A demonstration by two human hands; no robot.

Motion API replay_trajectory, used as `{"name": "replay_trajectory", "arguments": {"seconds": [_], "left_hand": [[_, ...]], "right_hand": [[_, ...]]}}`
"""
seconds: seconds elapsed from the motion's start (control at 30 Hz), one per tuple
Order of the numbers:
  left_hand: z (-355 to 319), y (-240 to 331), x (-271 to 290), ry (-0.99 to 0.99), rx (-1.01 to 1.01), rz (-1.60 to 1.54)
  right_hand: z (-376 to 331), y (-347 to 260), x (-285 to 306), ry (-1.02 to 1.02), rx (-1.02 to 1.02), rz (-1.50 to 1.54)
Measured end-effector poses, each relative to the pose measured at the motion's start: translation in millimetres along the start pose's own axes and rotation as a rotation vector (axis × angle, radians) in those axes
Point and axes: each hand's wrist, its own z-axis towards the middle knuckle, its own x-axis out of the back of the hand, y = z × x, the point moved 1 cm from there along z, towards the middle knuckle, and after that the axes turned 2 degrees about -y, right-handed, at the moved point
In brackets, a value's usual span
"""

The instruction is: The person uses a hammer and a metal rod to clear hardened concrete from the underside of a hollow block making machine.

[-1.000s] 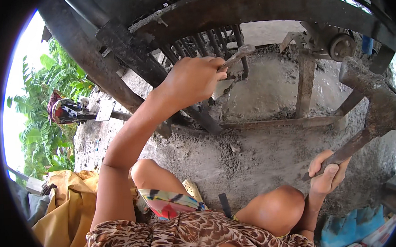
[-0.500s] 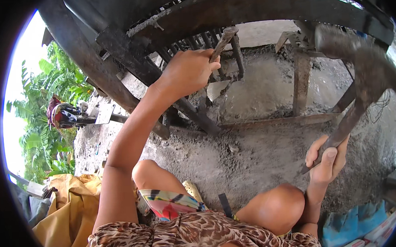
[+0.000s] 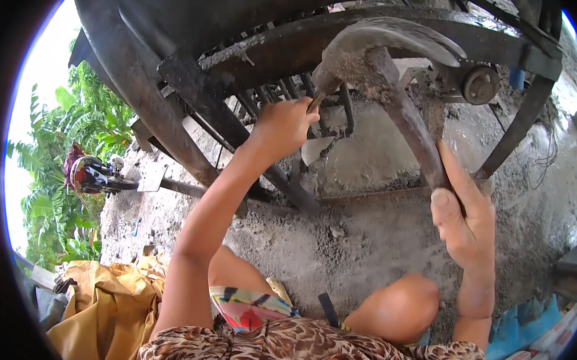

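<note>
My right hand (image 3: pixel 465 220) is wrapped round the dark handle of a claw hammer (image 3: pixel 413 126), with the thumb laid along it. The hammer's head is raised in front of me, its claw pointing right and its striking face at the top of a short metal rod (image 3: pixel 315 104). My left hand (image 3: pixel 281 130) grips this rod in a closed fist. Most of the rod is hidden by the fingers and the hammer head; I cannot tell its lower end. Behind the fist stands a dark metal frame (image 3: pixel 295 48) with a row of narrow bars (image 3: pixel 348 108).
A round pulley (image 3: pixel 481 85) sits on the frame's right side. Grey, gritty ground (image 3: pixel 368 234) lies between the frame and my bent knees. A mustard-coloured cloth (image 3: pixel 113 303) is at lower left, a blue sheet (image 3: pixel 520 324) at lower right. A motorcycle (image 3: pixel 101 174) stands far left by green plants.
The hammer has swung from the right over to the left, and its head is now at the rod's top. My left hand keeps its grip on the rod.
</note>
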Motion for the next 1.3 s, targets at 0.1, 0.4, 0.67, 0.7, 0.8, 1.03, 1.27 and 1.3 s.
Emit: {"name": "replay_trajectory", "arguments": {"seconds": [0.1,0.4,0.67,0.7,0.8,1.03,1.27,1.3], "left_hand": [[-3,-1,0,0.104,-0.101,-0.064],[-4,8,15,0.076,-0.137,-0.074],[-10,16,11,-0.026,-0.051,-0.025],[-11,17,11,-0.015,-0.062,-0.023],[-14,21,7,0.016,-0.155,0.003],[-20,31,-22,0.038,-0.341,0.012],[-24,44,-61,0.204,-0.307,-0.102],[-26,47,-65,0.278,-0.333,-0.107]], "right_hand": [[-6,-5,-6,0.127,0.043,0.201],[-18,-7,-14,0.520,0.096,0.297],[-26,17,-13,0.490,0.078,0.409],[-28,21,-12,0.496,0.031,0.419],[-34,34,-14,0.471,0.047,0.435],[-51,90,-37,0.376,0.097,0.272],[-76,131,-49,0.378,0.093,0.434],[-78,133,-47,0.476,0.219,0.510]]}}
